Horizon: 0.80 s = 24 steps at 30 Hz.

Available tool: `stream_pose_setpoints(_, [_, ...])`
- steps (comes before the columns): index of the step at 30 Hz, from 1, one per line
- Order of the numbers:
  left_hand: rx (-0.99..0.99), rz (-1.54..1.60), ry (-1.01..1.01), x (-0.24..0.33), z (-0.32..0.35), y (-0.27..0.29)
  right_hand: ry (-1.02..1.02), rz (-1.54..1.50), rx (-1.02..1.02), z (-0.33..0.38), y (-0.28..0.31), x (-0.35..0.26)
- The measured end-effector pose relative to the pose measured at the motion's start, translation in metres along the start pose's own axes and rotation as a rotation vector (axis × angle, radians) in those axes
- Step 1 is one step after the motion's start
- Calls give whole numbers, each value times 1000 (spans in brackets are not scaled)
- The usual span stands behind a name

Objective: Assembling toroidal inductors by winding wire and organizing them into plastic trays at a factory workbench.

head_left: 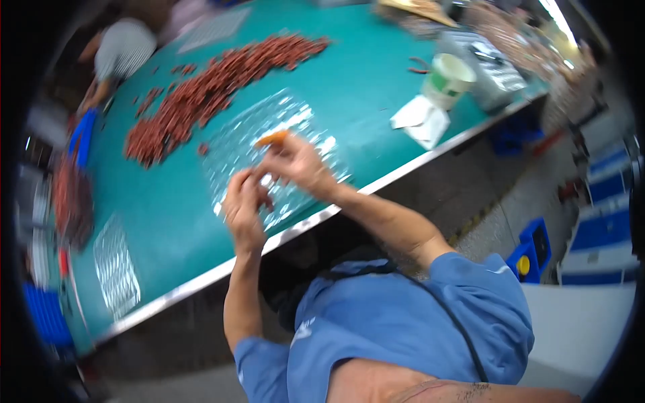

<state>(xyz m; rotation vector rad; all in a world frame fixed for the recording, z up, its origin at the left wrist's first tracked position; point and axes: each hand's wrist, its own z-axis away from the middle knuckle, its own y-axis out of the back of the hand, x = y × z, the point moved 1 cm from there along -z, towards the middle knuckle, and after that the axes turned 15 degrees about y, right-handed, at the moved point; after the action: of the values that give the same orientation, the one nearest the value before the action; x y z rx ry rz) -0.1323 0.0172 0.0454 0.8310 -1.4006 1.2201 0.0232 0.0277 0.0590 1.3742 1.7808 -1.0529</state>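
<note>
My right hand (300, 166) is closed with a short orange piece (272, 138), perhaps a tool's handle, sticking out by its fingers. Close beside it, my left hand (243, 207) has its fingers drawn together. A small reddish-brown part seems to be at its fingertips, but blur hides what it is. Both hands are over a clear plastic blister tray (290, 107) with rows of shiny pockets, lying near the table's front edge. Beyond the tray stretches a long heap of small reddish-brown parts (215, 87), with one loose piece (203, 149) between heap and tray.
On the green table (168, 215), another clear tray (115, 272) lies at the left. A white-and-green cup (447, 79) stands at the right by white paper (422, 121) and a grey plastic bag (480, 70). Another person (124, 50) is at the far left.
</note>
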Motion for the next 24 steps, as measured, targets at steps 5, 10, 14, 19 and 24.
stream_pose_setpoints(5, [-80, 48, 55, 5, -2, -25, 73, 55, 45, 2, 15, 4])
stream_pose_setpoints(10, [-89, 155, 49, -2, 8, -12, 6, -20, 66, 6, 6, -5])
stream_pose_setpoints(14, [23, 193, 24, -9, 11, -12, -143, -144, 185, 10, 7, 22])
stream_pose_setpoints(19, [34, 102, 13, -20, -6, -4, 13, 56, 199, 16, 24, 9])
stream_pose_setpoints(24, [-46, 131, -26, -14, -7, 7, 25, 165, 51, 9, -1, -1])
